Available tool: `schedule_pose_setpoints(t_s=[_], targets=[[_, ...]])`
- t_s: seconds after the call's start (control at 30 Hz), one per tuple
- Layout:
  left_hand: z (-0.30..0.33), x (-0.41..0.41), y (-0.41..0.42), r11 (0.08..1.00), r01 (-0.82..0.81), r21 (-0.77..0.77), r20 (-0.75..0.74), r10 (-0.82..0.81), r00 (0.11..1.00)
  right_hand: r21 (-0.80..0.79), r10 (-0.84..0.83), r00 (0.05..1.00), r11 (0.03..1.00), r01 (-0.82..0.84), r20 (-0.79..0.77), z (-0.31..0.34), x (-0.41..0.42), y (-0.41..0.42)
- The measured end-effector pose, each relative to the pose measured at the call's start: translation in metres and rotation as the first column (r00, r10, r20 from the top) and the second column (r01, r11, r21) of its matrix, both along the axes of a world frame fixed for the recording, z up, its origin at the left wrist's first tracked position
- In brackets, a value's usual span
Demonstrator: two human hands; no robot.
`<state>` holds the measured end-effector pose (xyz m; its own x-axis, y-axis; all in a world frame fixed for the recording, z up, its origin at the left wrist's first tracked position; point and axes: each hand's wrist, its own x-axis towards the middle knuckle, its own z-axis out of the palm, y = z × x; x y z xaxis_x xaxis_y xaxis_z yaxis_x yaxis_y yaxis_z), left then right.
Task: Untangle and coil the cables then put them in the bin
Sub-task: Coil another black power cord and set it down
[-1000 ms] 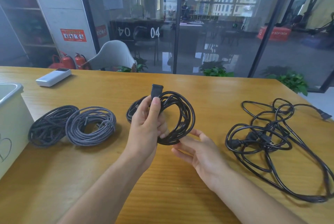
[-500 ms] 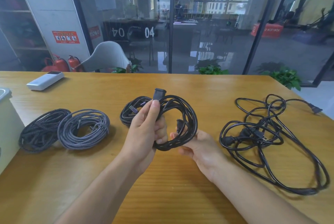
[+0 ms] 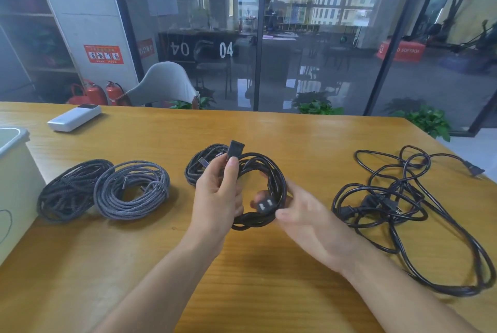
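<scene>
My left hand [image 3: 217,195] grips a coiled black power cable [image 3: 271,171] above the table, its socket end sticking up past my thumb. My right hand [image 3: 304,214] holds the coil's right side, fingers curled behind it, and the plug end shows inside the loop. A tangled black cable [image 3: 403,203] lies spread out on the right. Two braided coils lie on the left, one dark [image 3: 67,192], one grey [image 3: 131,192]. Another dark coil [image 3: 196,168] lies behind my left hand. The white bin [image 3: 13,171] stands at the left edge.
A white remote-like device [image 3: 74,117] lies at the back left of the wooden table [image 3: 269,265]. Beyond the far edge are a grey chair [image 3: 166,85], fire extinguishers and a glass wall.
My right hand has come up from under the coil and closed on its right side. The plug end now sits inside the loop. The view has shifted slightly.
</scene>
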<state>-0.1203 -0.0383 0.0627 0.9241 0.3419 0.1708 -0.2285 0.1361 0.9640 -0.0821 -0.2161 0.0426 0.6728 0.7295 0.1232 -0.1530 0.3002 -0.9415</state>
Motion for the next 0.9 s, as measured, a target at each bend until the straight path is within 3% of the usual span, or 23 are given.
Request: schedule_pose_setpoints(t_s=[0.1,0.2,0.37,0.57,0.67,0.77,0.83,0.9], targets=[[-0.003,0.0,-0.005,1.0,-0.007,0.001,0.002,0.007,1.0,-0.124,-0.192,0.955,0.967,0.224,0.228,-0.004,-0.01,0.011],[-0.004,-0.001,-0.011,1.0,-0.003,-0.024,0.012,0.003,1.0,-0.104,-0.346,0.855,0.905,0.413,0.387,-0.006,-0.01,0.014],[-0.007,0.0,-0.008,0.999,-0.021,-0.039,-0.016,0.021,1.0,-0.11,-0.366,0.63,0.803,0.586,0.685,-0.005,-0.016,0.012],[-0.004,-0.002,-0.012,0.999,0.017,-0.034,0.007,-0.017,1.0,-0.03,-0.472,0.427,0.643,0.765,0.771,-0.008,-0.019,0.013],[-0.004,-0.003,-0.018,0.998,0.058,-0.03,0.007,-0.058,0.998,-0.002,-0.591,0.489,0.636,0.772,0.641,-0.004,-0.023,0.017],[-0.005,-0.002,-0.024,0.996,0.085,-0.02,-0.012,-0.086,0.996,0.013,-0.734,0.643,0.661,0.75,0.217,0.009,-0.025,0.023],[-0.006,-0.003,-0.029,0.995,0.101,0.004,-0.034,-0.101,0.994,0.017,-0.73,0.677,0.679,0.734,-0.092,0.014,-0.024,0.022],[-0.007,-0.006,-0.032,0.989,0.149,-0.004,-0.042,-0.149,0.988,0.029,-0.704,0.677,0.689,0.725,-0.214,0.016,-0.023,0.019]])
